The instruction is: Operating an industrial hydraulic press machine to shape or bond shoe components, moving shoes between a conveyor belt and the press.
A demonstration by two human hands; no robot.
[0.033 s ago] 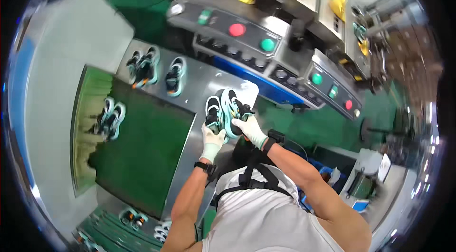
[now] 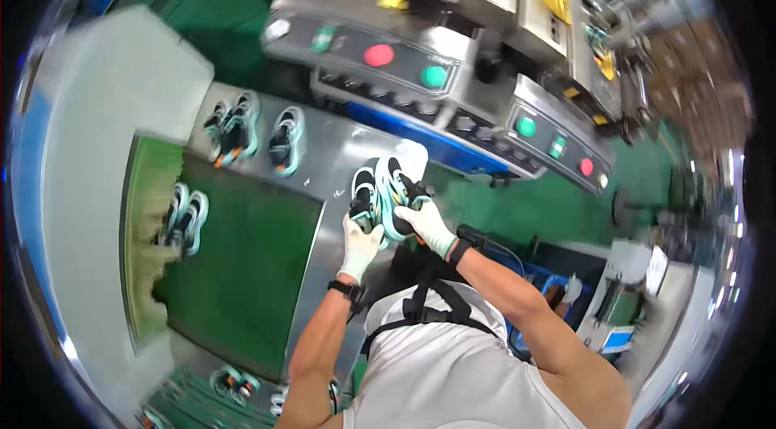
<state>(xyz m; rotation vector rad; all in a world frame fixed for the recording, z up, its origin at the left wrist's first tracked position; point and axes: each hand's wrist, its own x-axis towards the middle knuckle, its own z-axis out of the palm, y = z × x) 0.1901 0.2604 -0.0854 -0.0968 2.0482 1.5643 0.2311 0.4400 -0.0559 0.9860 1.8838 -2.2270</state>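
My gloved left hand (image 2: pixel 361 247) is closed round the heel end of a black, white and mint sneaker (image 2: pixel 364 188). A matching sneaker (image 2: pixel 391 182) is gripped by my gloved right hand (image 2: pixel 430 227), the thumb across its heel opening. Both shoes are side by side and touching, toes pointing away from me, over the metal ledge (image 2: pixel 330 223). Close behind their toes is a white object (image 2: pixel 413 157), too blurred to name.
Farther along the ledge stand a single sneaker (image 2: pixel 286 140) and a pair (image 2: pixel 233 129). Another pair (image 2: pixel 187 219) sits on the green conveyor belt (image 2: pixel 242 259) at left. Ahead is a machine with a button panel (image 2: pixel 380 56); a second panel (image 2: pixel 558 138) lies to its right.
The surroundings have shifted slightly left in the picture, the machine and ledge with them. My hands keep the same hold on the two sneakers.
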